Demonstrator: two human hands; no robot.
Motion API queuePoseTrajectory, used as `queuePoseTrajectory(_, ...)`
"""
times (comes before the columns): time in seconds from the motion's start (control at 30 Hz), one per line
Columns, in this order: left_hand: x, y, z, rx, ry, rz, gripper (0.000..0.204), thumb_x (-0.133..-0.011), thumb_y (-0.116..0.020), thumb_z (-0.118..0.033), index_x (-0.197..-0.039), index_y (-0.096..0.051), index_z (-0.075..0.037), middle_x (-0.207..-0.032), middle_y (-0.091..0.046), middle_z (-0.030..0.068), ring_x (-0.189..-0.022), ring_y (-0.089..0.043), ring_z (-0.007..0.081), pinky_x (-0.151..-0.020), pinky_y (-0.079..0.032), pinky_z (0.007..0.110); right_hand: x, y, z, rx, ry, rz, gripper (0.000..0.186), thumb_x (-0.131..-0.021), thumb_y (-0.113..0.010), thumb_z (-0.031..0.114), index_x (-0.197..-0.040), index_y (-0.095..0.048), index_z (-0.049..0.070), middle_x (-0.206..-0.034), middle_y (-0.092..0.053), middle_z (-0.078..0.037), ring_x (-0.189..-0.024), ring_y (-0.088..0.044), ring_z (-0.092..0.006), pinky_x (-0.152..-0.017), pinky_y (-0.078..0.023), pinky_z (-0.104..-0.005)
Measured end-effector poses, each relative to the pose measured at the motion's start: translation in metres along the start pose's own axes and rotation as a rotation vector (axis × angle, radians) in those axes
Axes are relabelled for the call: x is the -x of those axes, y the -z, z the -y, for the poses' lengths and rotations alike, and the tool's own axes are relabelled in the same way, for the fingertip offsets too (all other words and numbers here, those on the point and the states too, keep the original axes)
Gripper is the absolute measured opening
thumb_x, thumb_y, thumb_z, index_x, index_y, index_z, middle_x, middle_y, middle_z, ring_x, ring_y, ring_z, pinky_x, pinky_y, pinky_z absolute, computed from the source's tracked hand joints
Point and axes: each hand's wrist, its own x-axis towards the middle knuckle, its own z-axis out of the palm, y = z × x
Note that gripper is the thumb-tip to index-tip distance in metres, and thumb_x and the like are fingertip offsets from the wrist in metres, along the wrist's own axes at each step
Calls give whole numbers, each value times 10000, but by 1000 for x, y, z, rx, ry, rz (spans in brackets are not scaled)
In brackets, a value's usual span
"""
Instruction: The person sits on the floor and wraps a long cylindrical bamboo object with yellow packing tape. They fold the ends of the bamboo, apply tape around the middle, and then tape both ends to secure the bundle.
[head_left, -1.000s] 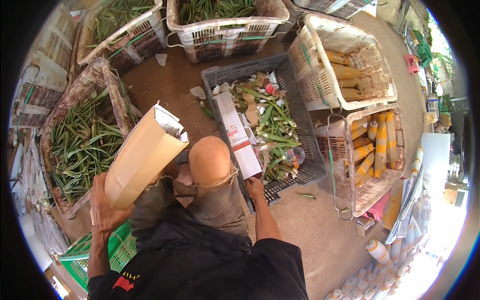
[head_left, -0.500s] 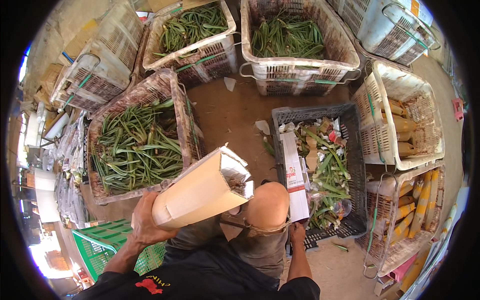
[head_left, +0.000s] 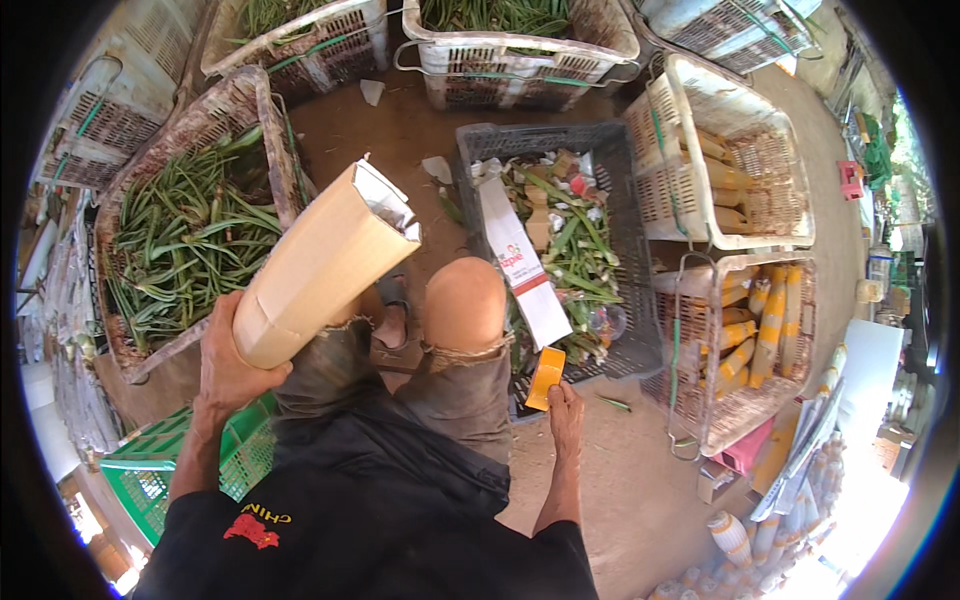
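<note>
My left hand [head_left: 225,355] grips the lower end of a long package [head_left: 320,265] of folded brown cardboard. It slants up over my left knee, and white lining with something brownish inside shows at its far end. In my right hand [head_left: 567,412] is a roll of yellow tape [head_left: 543,378], held by its edge beside my right knee. Just beyond the tape, a flat white carton piece [head_left: 522,265] lies across the black crate [head_left: 643,200], over cut green leaves and scraps.
At left stands a stained crate [head_left: 283,170] of long green leaves; a green crate [head_left: 140,480] is by my left side. More leaf crates [head_left: 500,82] line the back. On the right, a pale crate [head_left: 790,150] and a brownish crate [head_left: 690,385] hold yellow-taped packages.
My right hand has come up from beside my knee, and the roll of yellow tape now shows in it. My left hand still holds the cardboard package. The view has shifted right.
</note>
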Motion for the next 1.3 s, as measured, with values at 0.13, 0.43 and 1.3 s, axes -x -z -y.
queuePoseTrajectory(0.13,0,-4,12,9,-22,-3,907,-519,-918,-146,-1327,-530,-3,-1147,-614,158,-1080,-635,344,-969,-515,430,28,19,57,-363,-19,-47,311,-1080,-612,319,-1025,-697,25,-854,-589,18,-768,-488,-95,-702,-396,-268)
queuePoseTrajectory(0.43,5,-9,17,27,-28,-48,897,-525,-913,-188,-1327,-551,-12,-1153,-613,157,-1095,-629,362,-965,-514,436,53,4,205,-999,70,-36,369,-1080,-644,322,-1302,-649,27,-1105,-690,-44,-834,-544,-129,-748,-455,-299)
queuePoseTrajectory(1.3,13,-8,29,212,89,-37,866,-535,-929,-261,-1292,-579,-26,-1143,-630,182,-1084,-644,421,-943,-531,480,15,-85,253,-1618,-388,334,319,-1069,-458,224,-1313,-585,62,-1112,-660,-87,-736,-554,-173,-496,-431,-281)
